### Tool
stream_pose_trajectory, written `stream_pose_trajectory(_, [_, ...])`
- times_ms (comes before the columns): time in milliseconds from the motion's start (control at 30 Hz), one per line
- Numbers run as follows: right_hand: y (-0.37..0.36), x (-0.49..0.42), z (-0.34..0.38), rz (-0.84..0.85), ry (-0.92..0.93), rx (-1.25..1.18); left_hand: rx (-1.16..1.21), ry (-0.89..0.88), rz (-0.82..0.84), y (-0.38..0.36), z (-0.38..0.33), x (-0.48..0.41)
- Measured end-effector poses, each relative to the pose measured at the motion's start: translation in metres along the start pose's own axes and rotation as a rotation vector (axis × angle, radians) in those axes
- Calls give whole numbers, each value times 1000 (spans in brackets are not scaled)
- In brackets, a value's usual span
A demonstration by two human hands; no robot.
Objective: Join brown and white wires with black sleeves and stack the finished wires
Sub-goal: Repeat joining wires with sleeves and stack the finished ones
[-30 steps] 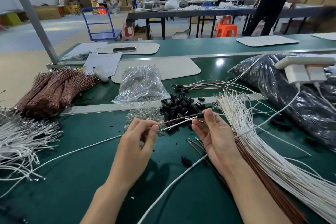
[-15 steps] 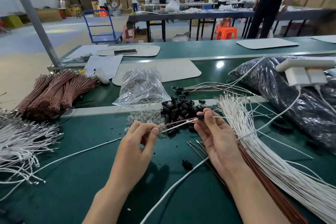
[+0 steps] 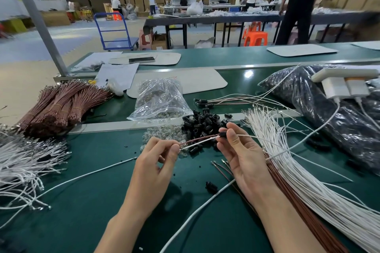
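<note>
We see a smooth, matt green table top [image 3: 86,181], a shiny clear plastic bag [image 3: 160,100], and little black sleeves [image 3: 203,123], maybe plastic.

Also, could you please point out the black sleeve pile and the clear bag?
black sleeve pile [image 3: 203,123], head view, middle of the heap.
clear bag [image 3: 159,99], head view, crinkled front face.

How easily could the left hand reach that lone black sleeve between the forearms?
Probably yes: the lone black sleeve lies uncovered on the green mat beside the left hand. That hand pinches brown and white wire ends, so it must release them first.
</note>
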State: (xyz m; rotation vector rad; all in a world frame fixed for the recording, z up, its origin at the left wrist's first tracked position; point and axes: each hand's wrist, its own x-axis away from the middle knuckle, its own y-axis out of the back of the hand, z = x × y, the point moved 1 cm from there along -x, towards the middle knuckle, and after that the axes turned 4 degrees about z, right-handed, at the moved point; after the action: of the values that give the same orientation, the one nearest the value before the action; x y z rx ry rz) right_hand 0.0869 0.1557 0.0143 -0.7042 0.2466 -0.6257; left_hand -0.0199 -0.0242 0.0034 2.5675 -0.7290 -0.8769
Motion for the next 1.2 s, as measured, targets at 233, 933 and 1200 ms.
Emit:
stream_pose_trajectory(233, [-1, 1, 0, 33, -12, -40, -6, 25, 14, 1, 1, 0])
stream_pose_trajectory(933, [-15, 8, -19, 213, -77, 157, -78, -31, 61, -2, -1, 2])
stream_pose_trajectory(1200, [-16, 7, -20, 179, -47, 199, -147, -35, 75, -3, -3, 3])
